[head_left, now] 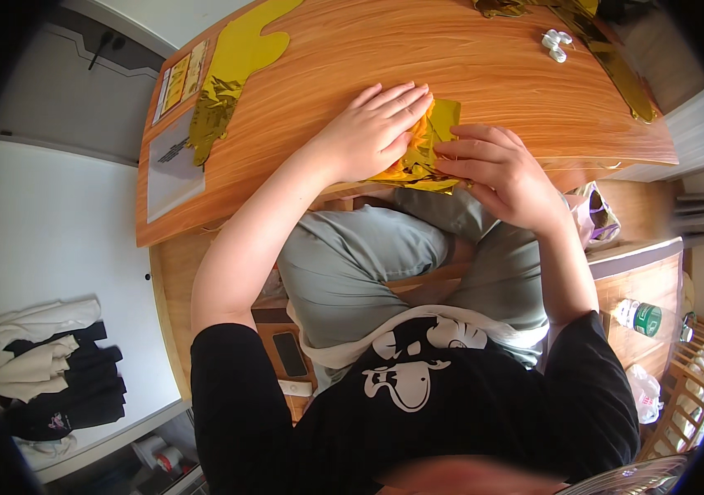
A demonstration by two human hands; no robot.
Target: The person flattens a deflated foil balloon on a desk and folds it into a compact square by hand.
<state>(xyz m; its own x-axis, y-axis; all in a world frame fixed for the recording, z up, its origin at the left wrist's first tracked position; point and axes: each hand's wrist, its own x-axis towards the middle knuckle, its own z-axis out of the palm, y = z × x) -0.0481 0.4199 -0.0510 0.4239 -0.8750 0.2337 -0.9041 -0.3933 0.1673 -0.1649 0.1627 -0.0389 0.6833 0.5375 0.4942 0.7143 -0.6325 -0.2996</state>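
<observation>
A folded, crinkled piece of gold foil (448, 115), like a flat foil balloon, lies at the near edge of the wooden desk. My left hand (372, 132) rests with straight fingers along its left side, the thumb bent toward the foil. From the right, my right hand (496, 169) has bent fingers on the foil's right part, with the thumb near its front edge. Part of the foil is hidden under both hands. Farther left on the desk lies a larger flat gold foil balloon (236, 62) with rounded lobes.
The wood-grain desk (319, 74) spans the front. More gold foil (620, 78) and small white pieces (557, 45) lie at its far right. A clear-covered sheet (177, 165) sits at the left. By my legs are a dark phone (290, 355) and a green-labelled container (642, 318).
</observation>
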